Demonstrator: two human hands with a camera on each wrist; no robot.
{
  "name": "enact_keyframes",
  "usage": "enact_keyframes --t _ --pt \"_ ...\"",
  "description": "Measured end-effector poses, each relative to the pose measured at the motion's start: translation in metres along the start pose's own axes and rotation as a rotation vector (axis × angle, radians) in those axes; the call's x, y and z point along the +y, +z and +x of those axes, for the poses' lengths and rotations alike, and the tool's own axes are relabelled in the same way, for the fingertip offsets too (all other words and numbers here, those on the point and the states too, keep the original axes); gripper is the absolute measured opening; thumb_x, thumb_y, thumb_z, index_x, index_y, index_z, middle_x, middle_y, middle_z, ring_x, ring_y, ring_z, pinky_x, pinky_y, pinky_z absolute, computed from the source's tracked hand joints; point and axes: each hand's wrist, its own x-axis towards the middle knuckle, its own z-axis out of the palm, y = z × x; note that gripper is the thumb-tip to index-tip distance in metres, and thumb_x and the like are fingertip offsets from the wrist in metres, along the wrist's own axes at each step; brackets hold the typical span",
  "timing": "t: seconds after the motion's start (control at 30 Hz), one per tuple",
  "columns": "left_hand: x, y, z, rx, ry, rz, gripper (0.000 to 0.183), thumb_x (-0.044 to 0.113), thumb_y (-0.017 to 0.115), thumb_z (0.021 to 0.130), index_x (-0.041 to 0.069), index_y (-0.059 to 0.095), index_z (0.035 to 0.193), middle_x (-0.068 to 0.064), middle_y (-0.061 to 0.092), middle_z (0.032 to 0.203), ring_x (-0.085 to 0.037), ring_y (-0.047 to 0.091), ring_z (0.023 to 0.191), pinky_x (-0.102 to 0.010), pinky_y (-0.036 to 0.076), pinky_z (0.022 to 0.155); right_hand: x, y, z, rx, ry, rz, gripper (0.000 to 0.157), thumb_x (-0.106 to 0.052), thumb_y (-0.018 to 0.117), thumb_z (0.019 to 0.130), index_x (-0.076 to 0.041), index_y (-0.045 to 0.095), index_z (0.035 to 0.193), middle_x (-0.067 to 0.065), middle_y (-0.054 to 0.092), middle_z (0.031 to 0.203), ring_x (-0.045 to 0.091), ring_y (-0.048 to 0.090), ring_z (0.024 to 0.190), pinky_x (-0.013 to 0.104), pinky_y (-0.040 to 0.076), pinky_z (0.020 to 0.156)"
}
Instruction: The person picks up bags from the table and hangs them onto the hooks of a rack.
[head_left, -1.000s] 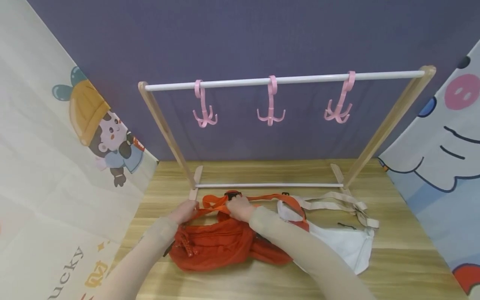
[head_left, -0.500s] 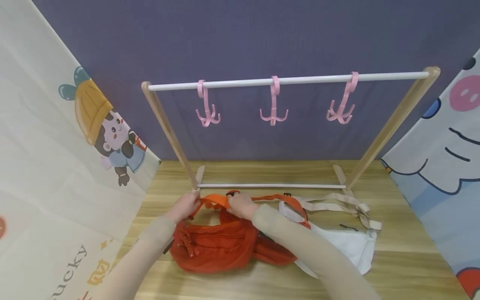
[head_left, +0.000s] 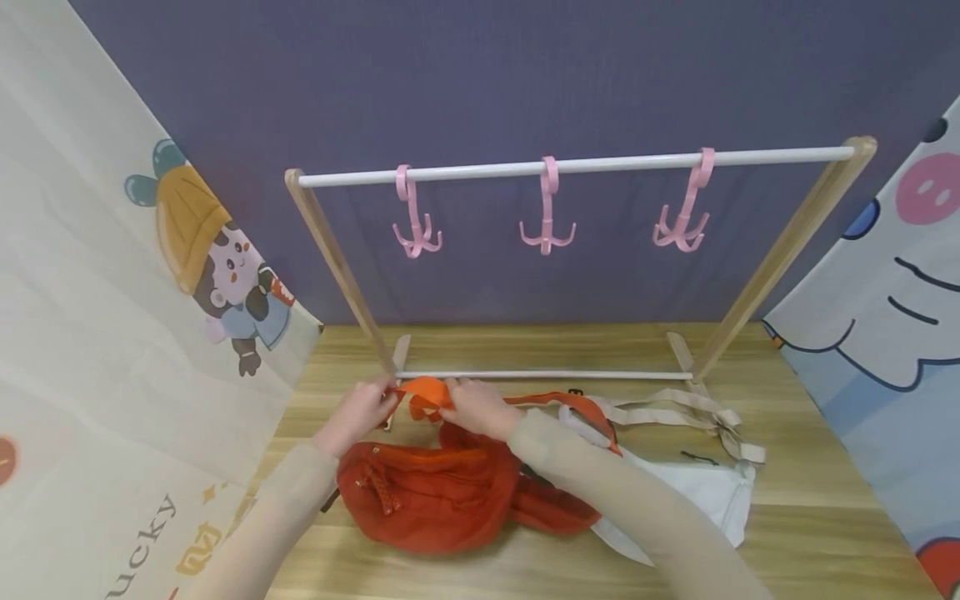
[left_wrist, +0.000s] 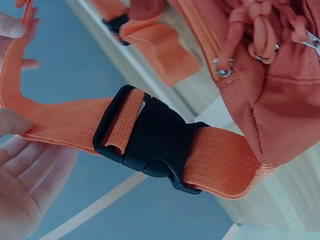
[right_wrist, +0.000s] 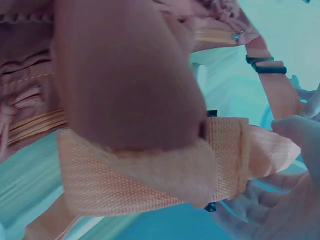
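By the grip of the left hand and of the right hand, the orange strap is pinched at two points. The red bag is left on the tabletop, nearer the wearer, long axis crosswise; beyond, pink hooks are hung.

I have room between the pink hooks, upper centre; lower, the white bottom rail crosses just past my hands.
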Motion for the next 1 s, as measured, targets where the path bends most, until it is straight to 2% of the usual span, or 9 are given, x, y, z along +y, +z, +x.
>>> enact_keyframes --t 0.27,0.4,0.5,0.63,0.8,0.9,1.0 --pt "0.015 -0.012 0.001 0.077 0.023 0.029 0.007 -0.002 0.06 0.076 0.004 0.057 0.08 -0.008 0.062 0.069 -0.004 0.048 0.047 -0.018 0.039 0.043 -0.005 -0.015 -0.01 0.107 -0.038 0.084 0.048 -0.031 0.059 0.082 -0.003 0.049 0.12 0.005 0.063 0.089 0.011 0.055 0.064 0.023 0.04 0.048" --pt "0.023 -0.017 0.001 0.135 0.022 0.032 0.006 0.0 0.059 0.076 0.003 0.056 0.08 -0.009 0.063 0.071 -0.007 0.043 0.047 -0.021 0.037 0.043 -0.008 -0.026 -0.017 0.142 -0.038 0.205 0.048 -0.025 0.059 0.08 -0.002 0.049 0.121 0.004 0.061 0.088 0.01 0.05 0.06 0.023 0.04 0.05" --pt "0.029 -0.02 0.001 0.183 0.0 -0.004 0.007 0.0 0.058 0.076 0.004 0.054 0.08 -0.011 0.064 0.074 -0.013 0.051 0.053 -0.025 0.039 0.047 -0.011 -0.034 -0.023 0.165 -0.037 0.326 0.048 -0.022 0.06 0.078 -0.003 0.049 0.12 0.003 0.06 0.089 0.01 0.049 0.062 0.023 0.042 0.055" --pt "0.038 -0.024 0.0 0.185 -0.093 -0.182 0.008 -0.003 0.055 0.078 0.003 0.053 0.084 -0.015 0.065 0.082 -0.023 0.062 0.074 -0.028 0.047 0.056 -0.015 -0.043 -0.031 0.186 -0.042 0.445 0.046 -0.02 0.059 0.075 -0.005 0.051 0.118 0.001 0.059 0.084 0.01 0.049 0.062 0.022 0.041 0.057" --pt "0.061 -0.04 -0.001 0.126 -0.236 -0.448 0.006 -0.006 0.049 0.085 -0.004 0.049 0.09 -0.022 0.061 0.092 -0.03 0.059 0.09 -0.03 0.05 0.07 -0.018 -0.053 -0.039 0.195 -0.046 0.508 0.047 -0.02 0.059 0.075 -0.006 0.051 0.119 0.001 0.059 0.085 0.01 0.048 0.062 0.023 0.04 0.058" --pt "0.065 -0.045 -0.001 0.102 -0.264 -0.54 0.005 -0.005 0.05 0.086 -0.006 0.048 0.09 -0.022 0.059 0.095 -0.018 0.058 0.091 -0.025 0.047 0.077 -0.02 -0.059 -0.043 0.197 -0.044 0.546 0.047 -0.018 0.06 0.075 -0.006 0.051 0.119 0.003 0.061 0.093 0.01 0.05 0.065 0.023 0.042 0.061" --pt "0.055 -0.043 -0.002 0.098 -0.222 -0.61 0.006 -0.004 0.052 0.085 -0.007 0.049 0.089 -0.02 0.059 0.095 -0.004 0.056 0.086 -0.018 0.045 0.076 -0.021 -0.065 -0.048 0.2 -0.044 0.573 0.048 -0.017 0.059 0.074 -0.006 0.051 0.12 0.005 0.061 0.098 0.011 0.051 0.068 0.024 0.042 0.064"
